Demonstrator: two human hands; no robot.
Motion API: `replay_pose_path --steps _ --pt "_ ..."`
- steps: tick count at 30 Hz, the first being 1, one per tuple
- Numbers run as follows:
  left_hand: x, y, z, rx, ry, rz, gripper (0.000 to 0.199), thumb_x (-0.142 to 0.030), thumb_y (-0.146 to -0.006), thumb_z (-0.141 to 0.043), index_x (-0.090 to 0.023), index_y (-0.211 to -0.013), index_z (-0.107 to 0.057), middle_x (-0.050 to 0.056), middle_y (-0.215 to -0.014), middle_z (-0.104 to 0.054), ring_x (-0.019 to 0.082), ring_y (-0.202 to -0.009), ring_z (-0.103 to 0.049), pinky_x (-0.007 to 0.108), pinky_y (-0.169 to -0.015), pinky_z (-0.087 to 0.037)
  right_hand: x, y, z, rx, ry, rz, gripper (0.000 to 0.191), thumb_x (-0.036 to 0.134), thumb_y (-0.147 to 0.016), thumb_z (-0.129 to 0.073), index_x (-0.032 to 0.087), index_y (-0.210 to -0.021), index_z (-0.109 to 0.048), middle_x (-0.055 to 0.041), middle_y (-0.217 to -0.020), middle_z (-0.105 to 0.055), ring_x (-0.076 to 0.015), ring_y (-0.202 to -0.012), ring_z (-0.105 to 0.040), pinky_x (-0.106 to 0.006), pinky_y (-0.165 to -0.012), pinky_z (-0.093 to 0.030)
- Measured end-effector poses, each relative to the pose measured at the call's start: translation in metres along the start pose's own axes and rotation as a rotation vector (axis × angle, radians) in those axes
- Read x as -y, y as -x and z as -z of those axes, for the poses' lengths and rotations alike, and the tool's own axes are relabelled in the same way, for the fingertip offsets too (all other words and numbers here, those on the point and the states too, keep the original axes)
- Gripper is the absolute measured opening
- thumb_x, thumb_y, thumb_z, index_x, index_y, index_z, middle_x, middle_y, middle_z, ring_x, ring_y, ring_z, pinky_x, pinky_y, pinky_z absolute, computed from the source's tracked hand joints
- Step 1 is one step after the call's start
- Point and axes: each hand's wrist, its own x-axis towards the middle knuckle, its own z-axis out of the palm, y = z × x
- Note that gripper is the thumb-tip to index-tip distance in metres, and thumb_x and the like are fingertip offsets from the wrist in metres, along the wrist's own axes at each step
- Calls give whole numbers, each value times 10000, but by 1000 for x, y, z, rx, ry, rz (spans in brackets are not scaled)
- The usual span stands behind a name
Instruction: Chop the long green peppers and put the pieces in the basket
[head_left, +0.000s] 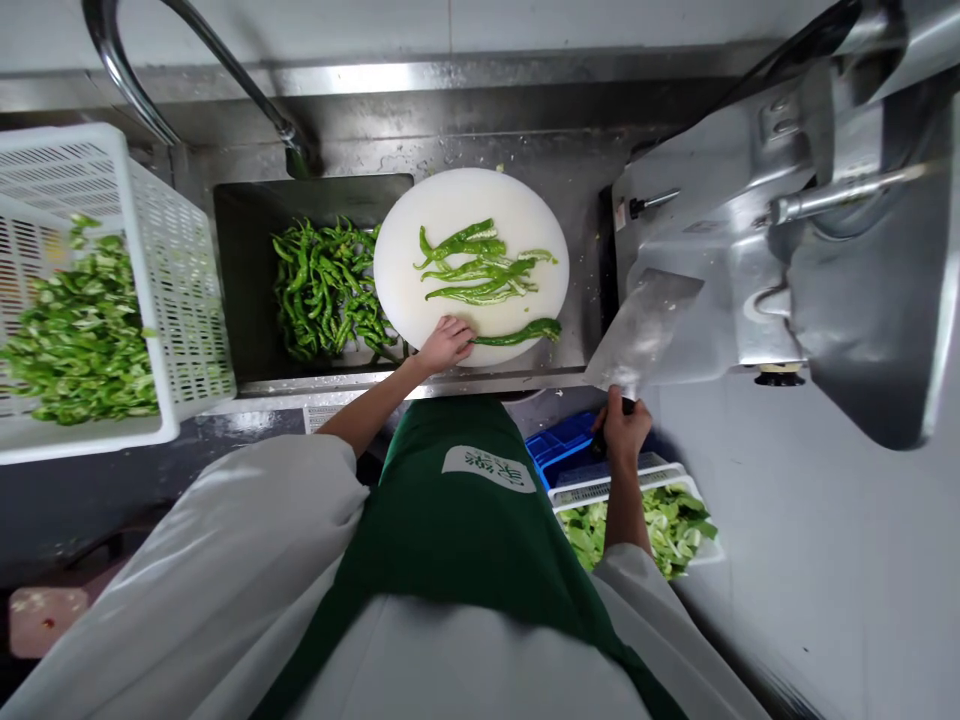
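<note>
On a round white cutting board (465, 215), my left hand (448, 342) has its fingers closed at the left end of a whole green pepper (525, 333), near the board's front edge. Several split green peppers (484, 270) lie across the board's middle. My right hand (624, 425) grips the dark handle of a cleaver (641, 325), its broad blade tilted up to the right of the board, apart from the peppers. Left of the board, many whole green peppers (322, 285) lie in the sink, partly hidden under the board.
A white basket (184, 290) of cut green peppers stands at the left. A faucet (225, 70) arches over the sink. At the right is a large metal machine (697, 210). Below my right hand sit a blue crate (562, 440) and a white basket (681, 470) of leafy greens.
</note>
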Motion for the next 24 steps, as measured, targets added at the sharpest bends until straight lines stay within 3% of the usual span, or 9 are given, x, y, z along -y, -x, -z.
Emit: replay_pose_path --steps 5,8,13,16,18,21,24 --pt "-1 -2 -1 27 -35 -26 214 -267 -969 -493 -190 -1042 -679 102 -984 -643 269 -1017 -581 472 -1001 -416 8 0 -6 19 66 53 474 694 -872 -571 252 -719 -495 14 -443 -520 -188 -402 -528 -307 -459 -450" --pt "4 -3 5 -45 -45 76 185 -252 -959 -520 -180 -1029 -675 104 -975 -650 277 -1016 -578 467 -976 -429 12 3 -5 11 142 84 492 701 -887 -533 235 -731 -523 19 -435 -513 -181 -417 -528 -299 -497 -452" --pt "10 18 19 -338 52 245 191 -336 -948 -612 -195 -1065 -664 92 -1042 -675 261 -1033 -588 428 -934 -467 20 30 4 51 417 234 439 595 -938 -494 188 -833 -618 -34 -559 -616 -193 -535 -590 -282 -564 -409" --pt "5 41 24 -638 117 341 146 -322 -980 -563 -208 -932 -640 63 -918 -667 213 -920 -605 377 -865 -499 33 61 -6 246 659 346 368 488 -981 -467 178 -880 -638 -55 -642 -656 -186 -580 -598 -271 -571 -338" --pt "1 53 23 -769 121 382 174 -300 -992 -536 -213 -868 -621 49 -842 -654 198 -854 -597 369 -836 -504 43 80 -22 428 770 434 335 423 -1015 -441 172 -908 -635 -53 -673 -667 -178 -595 -602 -268 -583 -315" --pt "-4 59 17 -724 106 395 180 -294 -994 -527 -216 -864 -624 50 -840 -654 195 -848 -600 377 -835 -507 56 98 -48 595 904 523 322 363 -1061 -393 160 -976 -626 -63 -758 -698 -177 -642 -621 -266 -597 -304" --pt "-3 49 6 -596 100 386 175 -313 -1002 -516 -231 -923 -649 61 -910 -648 208 -913 -595 389 -855 -510 66 101 -64 633 1039 501 295 339 -1086 -374 159 -1029 -601 -69 -795 -713 -183 -674 -646 -267 -608 -302"
